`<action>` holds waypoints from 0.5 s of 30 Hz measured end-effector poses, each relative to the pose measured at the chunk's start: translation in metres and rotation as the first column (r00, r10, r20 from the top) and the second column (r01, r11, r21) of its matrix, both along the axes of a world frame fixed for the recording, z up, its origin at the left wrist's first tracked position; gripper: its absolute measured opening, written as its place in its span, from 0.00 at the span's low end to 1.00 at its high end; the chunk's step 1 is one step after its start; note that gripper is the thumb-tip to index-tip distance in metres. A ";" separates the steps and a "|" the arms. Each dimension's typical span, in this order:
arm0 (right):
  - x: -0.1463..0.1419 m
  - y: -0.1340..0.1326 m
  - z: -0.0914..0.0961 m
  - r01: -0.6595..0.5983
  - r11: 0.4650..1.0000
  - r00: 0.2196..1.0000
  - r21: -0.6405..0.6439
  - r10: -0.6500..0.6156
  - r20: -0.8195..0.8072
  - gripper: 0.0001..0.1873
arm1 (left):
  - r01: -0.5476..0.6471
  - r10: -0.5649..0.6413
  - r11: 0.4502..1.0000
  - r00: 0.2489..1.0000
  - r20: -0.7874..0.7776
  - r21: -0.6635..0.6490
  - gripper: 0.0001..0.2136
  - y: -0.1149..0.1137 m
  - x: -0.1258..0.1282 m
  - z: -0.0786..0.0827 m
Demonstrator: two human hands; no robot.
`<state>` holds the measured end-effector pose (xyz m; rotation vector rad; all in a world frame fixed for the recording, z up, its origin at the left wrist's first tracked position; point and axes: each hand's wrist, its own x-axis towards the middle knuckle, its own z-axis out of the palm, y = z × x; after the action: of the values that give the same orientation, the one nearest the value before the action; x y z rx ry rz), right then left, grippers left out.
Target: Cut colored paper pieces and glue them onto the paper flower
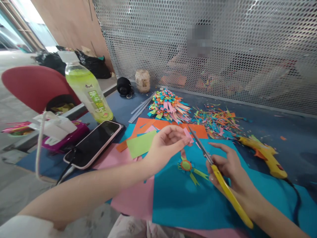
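Note:
Between the fingertips of my left hand (170,142) is a small piece of pink paper (188,135). My right hand (228,168) grips scissors with yellow handles (230,195), their blades pointing up and left beside the pink paper. Whether the blades touch it I cannot tell. Below both hands, a small paper rosette (186,165) with an orange and green centre and green tails lies on a large blue sheet (183,201). A green paper piece (141,144) and orange sheets (198,130) lie around my left hand.
A yellow glue gun (266,155) lies at right, its cord trailing forward. Behind are paper scraps (218,120) and a pile of fringed paper rosettes (169,105). A phone (95,143), drink bottle (86,89) and tissue box (64,135) stand left. A perforated metal screen (153,36) closes the back.

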<state>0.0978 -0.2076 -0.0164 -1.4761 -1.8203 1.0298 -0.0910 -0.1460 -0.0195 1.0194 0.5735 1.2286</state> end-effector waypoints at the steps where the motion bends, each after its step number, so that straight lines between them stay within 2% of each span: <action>1: 0.001 0.000 -0.001 0.009 1.000 1.000 0.017 -0.009 0.005 0.30 | -0.004 0.004 1.000 1.000 -0.003 0.007 0.07 0.000 0.000 -0.001; 8: 0.006 0.003 -0.004 0.000 0.998 0.994 0.066 -0.007 0.106 0.32 | -0.043 0.042 0.999 0.998 -0.038 -0.009 0.06 -0.001 -0.002 -0.001; 15: 0.006 0.005 -0.004 0.011 0.997 0.991 0.074 -0.021 0.132 0.33 | -0.004 0.002 0.998 1.000 -0.024 -0.068 0.08 -0.001 -0.003 0.003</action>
<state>0.1033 -0.2030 -0.0209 -1.5442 -1.9136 0.8657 -0.0937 -0.1466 -0.0167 0.9775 0.6314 1.1931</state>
